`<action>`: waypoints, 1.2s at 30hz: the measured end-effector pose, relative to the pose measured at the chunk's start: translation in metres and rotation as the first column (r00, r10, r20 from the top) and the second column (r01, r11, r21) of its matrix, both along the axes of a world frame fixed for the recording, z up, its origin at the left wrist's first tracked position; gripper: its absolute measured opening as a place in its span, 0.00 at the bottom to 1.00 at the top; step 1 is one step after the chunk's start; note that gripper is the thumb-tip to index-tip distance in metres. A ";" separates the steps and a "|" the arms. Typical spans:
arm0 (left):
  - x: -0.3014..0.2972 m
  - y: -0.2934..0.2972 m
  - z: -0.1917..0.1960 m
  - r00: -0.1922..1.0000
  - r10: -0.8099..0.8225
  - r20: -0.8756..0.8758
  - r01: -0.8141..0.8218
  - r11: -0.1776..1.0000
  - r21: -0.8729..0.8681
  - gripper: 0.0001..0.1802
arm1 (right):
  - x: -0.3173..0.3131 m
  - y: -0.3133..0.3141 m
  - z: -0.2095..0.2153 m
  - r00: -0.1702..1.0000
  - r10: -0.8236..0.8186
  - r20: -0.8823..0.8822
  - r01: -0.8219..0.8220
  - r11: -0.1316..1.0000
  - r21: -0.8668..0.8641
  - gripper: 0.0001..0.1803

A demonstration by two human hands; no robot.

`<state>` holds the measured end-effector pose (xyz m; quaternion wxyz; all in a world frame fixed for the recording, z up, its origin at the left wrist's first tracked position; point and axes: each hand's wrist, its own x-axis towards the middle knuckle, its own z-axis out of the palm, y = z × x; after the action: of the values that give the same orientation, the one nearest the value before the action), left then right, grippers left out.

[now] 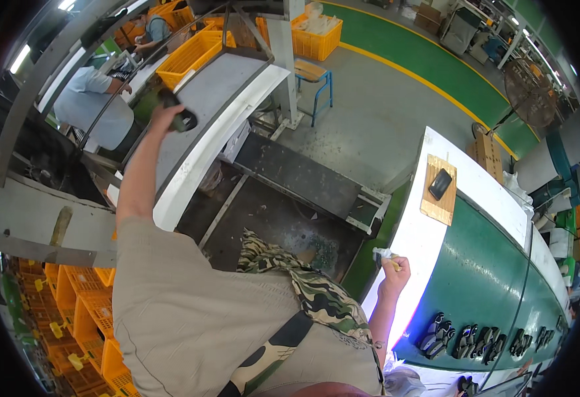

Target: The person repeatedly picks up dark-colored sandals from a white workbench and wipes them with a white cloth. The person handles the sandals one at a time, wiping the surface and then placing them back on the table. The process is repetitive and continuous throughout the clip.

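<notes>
My left hand (163, 122), its arm stretched far to the left, is closed on a dark sandal (183, 119). The sandal is above the grey-topped bench (217, 83) with a white edge. On the other side, my right hand (396, 272) is closed on a crumpled white cloth (382, 254), beside the white border of a green conveyor belt (479, 264). Something small and yellowish shows at its fingers, too small to name. Several dark sandals (437, 336) stand in rows on the belt.
A black phone-like object (440, 184) lies on brown cardboard (439, 213) on the white border. A yellow crate (194, 56) sits on the left bench, near a co-worker in a light shirt (95, 99). A blue-legged stool (315, 76) and standing fan (530, 91) are farther off.
</notes>
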<state>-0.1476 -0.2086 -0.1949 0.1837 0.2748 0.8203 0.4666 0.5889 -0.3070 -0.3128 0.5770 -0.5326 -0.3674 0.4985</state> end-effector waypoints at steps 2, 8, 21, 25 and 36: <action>-0.021 -0.013 0.000 0.986 0.097 -0.136 -0.134 0.946 -0.296 0.29 | 0.016 -0.012 -0.010 0.998 -0.052 0.046 0.052 0.999 -0.004 0.12; -0.024 -0.053 -0.062 0.868 -0.087 -0.488 -0.309 0.675 -0.670 0.22 | 0.063 -0.052 -0.037 0.986 -0.147 -0.083 0.146 0.989 -0.020 0.12; 0.397 0.061 -0.086 0.489 -0.860 -0.146 0.751 0.500 -0.431 0.30 | 0.141 -0.193 -0.037 0.890 -0.443 -0.107 0.454 0.883 0.119 0.11; 0.556 0.024 -0.140 0.255 -0.919 0.300 0.938 0.160 -0.308 0.26 | 0.151 -0.242 -0.013 0.832 -0.550 -0.071 0.552 0.834 0.005 0.12; 0.948 -0.137 -0.254 -0.236 -0.403 0.884 0.806 -0.589 -0.053 0.35 | 0.156 -0.372 -0.015 0.290 -0.951 -0.112 0.951 0.299 -0.076 0.12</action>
<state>0.8005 -0.3457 -0.4492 0.7315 0.5442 0.3006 -0.2802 0.7452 -0.6792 -0.3278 0.7847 -0.6099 0.0582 0.0937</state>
